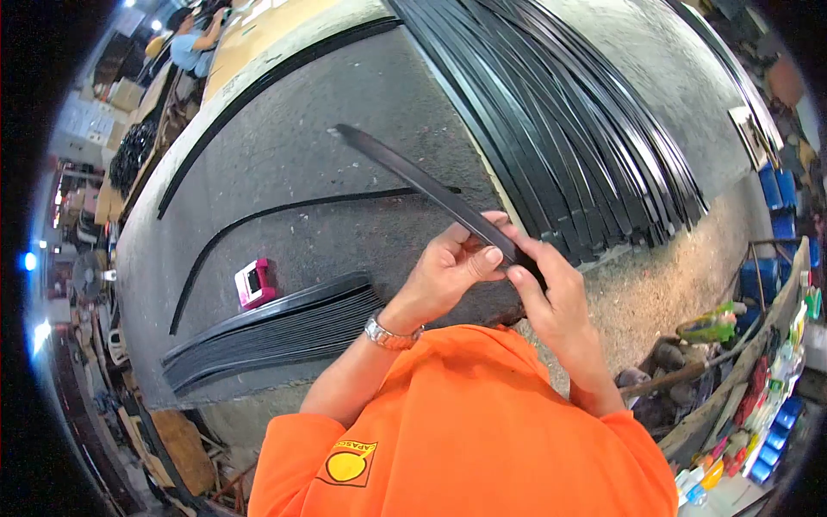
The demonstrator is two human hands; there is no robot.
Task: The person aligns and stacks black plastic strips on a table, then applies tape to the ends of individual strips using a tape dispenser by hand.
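Observation:
Both my hands grip one long black strip (422, 183) near its lower end, close to my body. My left hand (446, 274), with a metal watch at the wrist, pinches it between thumb and fingers. Just beside it, my right hand (551, 289) is closed around the strip's near end. The far end of the strip points up and left over the dark table (345, 95). A thin curved black strip (284, 207) lies on the table beyond my left hand. Below that sits a neat stack of black strips (276, 327).
A large bundle of long black strips (560, 112) covers the table's right side. A pink and white device (255, 284) rests above the small stack. Another black strip (258, 90) lies along the far edge. A person (191, 43) in blue is at the far left.

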